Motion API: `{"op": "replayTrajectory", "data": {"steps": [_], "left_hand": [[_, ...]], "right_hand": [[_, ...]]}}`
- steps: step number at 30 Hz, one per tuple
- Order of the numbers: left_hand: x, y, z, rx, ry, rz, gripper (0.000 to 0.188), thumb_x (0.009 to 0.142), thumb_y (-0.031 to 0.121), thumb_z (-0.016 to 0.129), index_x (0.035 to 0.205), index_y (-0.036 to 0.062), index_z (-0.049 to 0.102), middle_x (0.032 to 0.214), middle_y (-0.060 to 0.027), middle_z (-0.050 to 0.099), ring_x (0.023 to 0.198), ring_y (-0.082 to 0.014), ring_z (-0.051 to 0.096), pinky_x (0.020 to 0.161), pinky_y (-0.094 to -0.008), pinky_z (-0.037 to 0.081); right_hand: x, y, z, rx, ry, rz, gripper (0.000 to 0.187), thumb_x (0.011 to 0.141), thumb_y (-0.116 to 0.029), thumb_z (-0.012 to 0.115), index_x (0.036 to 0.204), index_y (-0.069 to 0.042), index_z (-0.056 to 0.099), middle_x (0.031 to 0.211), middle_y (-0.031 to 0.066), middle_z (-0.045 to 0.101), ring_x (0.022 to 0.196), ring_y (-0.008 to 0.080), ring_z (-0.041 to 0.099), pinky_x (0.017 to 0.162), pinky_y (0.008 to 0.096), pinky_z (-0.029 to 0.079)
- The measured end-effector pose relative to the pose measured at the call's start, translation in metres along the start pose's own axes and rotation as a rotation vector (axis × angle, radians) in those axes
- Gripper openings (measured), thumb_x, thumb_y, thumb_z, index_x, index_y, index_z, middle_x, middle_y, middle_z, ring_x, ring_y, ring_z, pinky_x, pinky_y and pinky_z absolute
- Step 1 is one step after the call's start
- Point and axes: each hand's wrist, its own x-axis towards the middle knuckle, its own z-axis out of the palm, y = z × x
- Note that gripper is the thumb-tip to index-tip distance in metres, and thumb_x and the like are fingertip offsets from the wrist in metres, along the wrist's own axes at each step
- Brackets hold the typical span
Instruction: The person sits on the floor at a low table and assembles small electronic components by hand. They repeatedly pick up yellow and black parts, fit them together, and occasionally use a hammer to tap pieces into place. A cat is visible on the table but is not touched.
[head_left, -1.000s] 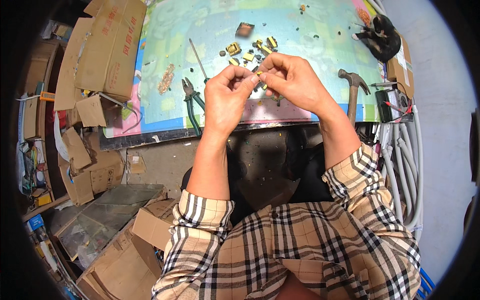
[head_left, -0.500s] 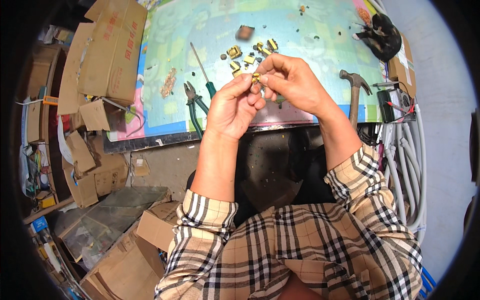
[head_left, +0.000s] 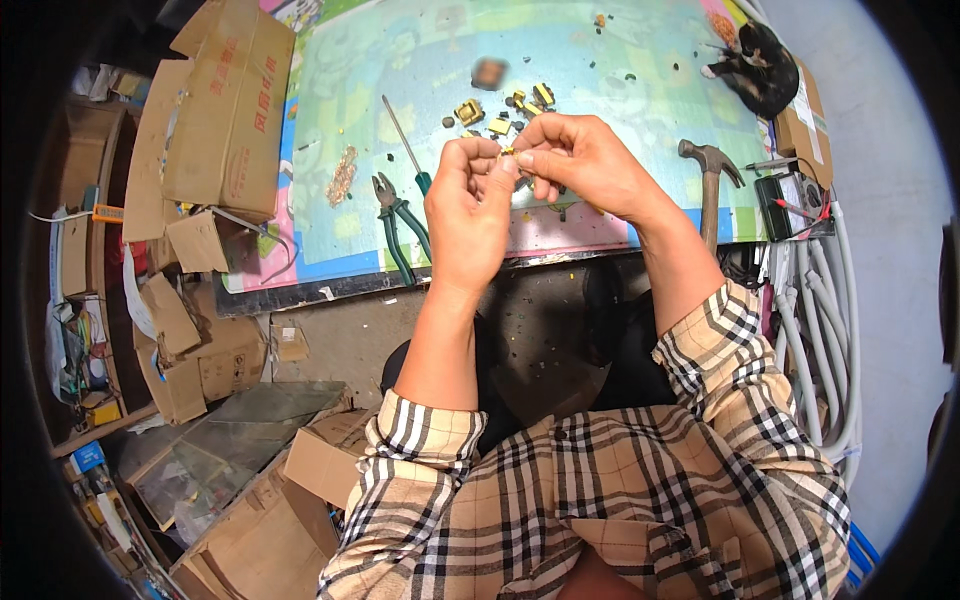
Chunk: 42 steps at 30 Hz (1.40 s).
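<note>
Above the near part of the table, my left hand (head_left: 468, 215) and my right hand (head_left: 597, 172) meet fingertip to fingertip. Both pinch a small yellow piece (head_left: 508, 151), mostly hidden by the fingers, so its exact kind does not show. Just beyond them lie several small yellow-and-black blocks that look like little transformers (head_left: 468, 111), with dark fragments around them. A screwdriver (head_left: 423, 183) with a green handle lies by my left hand, its shaft pointing away. Beside it are green-handled pliers (head_left: 392, 222), jaws away from me.
A hammer (head_left: 711, 190) lies right of my hands. Beyond it are a meter with probes (head_left: 787, 208) and a black cat (head_left: 765, 80). A pile of copper-coloured bits (head_left: 342, 178) sits left on the patterned table mat (head_left: 390, 60). A large cardboard box (head_left: 225, 120) stands further left.
My left hand has turned, its fingers now curled higher around the small yellow piece. The right hand stays nearly in place. The whole view has shifted slightly.
</note>
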Motion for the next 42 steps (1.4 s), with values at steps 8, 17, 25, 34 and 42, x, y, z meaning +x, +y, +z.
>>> {"op": "replayTrajectory", "data": {"steps": [8, 17, 25, 34, 42], "left_hand": [[-0.003, -0.002, 0.006, 0.281, 0.155, 0.166, 0.008, 0.089, 0.004, 0.062, 0.092, -0.0018, 0.059, 0.075, -0.0098, 0.067, 0.064, -0.0128, 0.063, 0.059, -0.0282, 0.051], [0.000, -0.003, 0.004, -0.164, 0.083, -0.051, 0.012, 0.096, 0.009, 0.054, 0.094, -0.0025, 0.057, 0.075, -0.0084, 0.065, 0.057, -0.0095, 0.058, 0.051, -0.0230, 0.048], [0.001, -0.003, 0.005, -0.201, 0.062, -0.146, 0.011, 0.096, 0.008, 0.055, 0.092, -0.0027, 0.057, 0.076, -0.0089, 0.065, 0.056, -0.0090, 0.057, 0.050, -0.0227, 0.047], [-0.001, 0.004, 0.002, -0.061, 0.007, -0.066, 0.011, 0.095, 0.007, 0.056, 0.092, -0.0029, 0.058, 0.076, -0.0061, 0.062, 0.060, -0.0101, 0.056, 0.055, -0.0231, 0.046], [0.000, 0.003, -0.001, -0.134, -0.021, -0.077, 0.009, 0.093, 0.005, 0.058, 0.090, -0.0025, 0.059, 0.074, -0.0068, 0.064, 0.057, -0.0094, 0.056, 0.052, -0.0232, 0.046]], "right_hand": [[0.001, 0.004, 0.004, 0.066, 0.028, -0.051, 0.016, 0.089, -0.007, 0.056, 0.098, 0.005, 0.062, 0.075, 0.0051, 0.062, 0.066, 0.0094, 0.060, 0.060, 0.0246, 0.050], [-0.001, 0.005, 0.008, -0.019, 0.078, -0.092, 0.010, 0.088, -0.005, 0.057, 0.094, 0.002, 0.062, 0.077, 0.0033, 0.062, 0.065, 0.0089, 0.059, 0.060, 0.0252, 0.049], [0.001, 0.007, 0.017, -0.226, 0.263, -0.309, 0.015, 0.085, -0.008, 0.064, 0.097, 0.001, 0.062, 0.077, 0.0037, 0.063, 0.067, 0.0089, 0.059, 0.062, 0.0243, 0.048], [0.005, 0.011, 0.006, 0.187, 0.118, -0.057, 0.019, 0.089, -0.017, 0.064, 0.096, 0.001, 0.065, 0.073, 0.0001, 0.061, 0.064, 0.0064, 0.054, 0.059, 0.0220, 0.045], [0.007, 0.018, 0.003, 0.212, 0.195, -0.013, 0.021, 0.090, -0.020, 0.064, 0.095, 0.000, 0.066, 0.071, 0.0004, 0.060, 0.063, 0.0071, 0.055, 0.057, 0.0216, 0.044]]}}
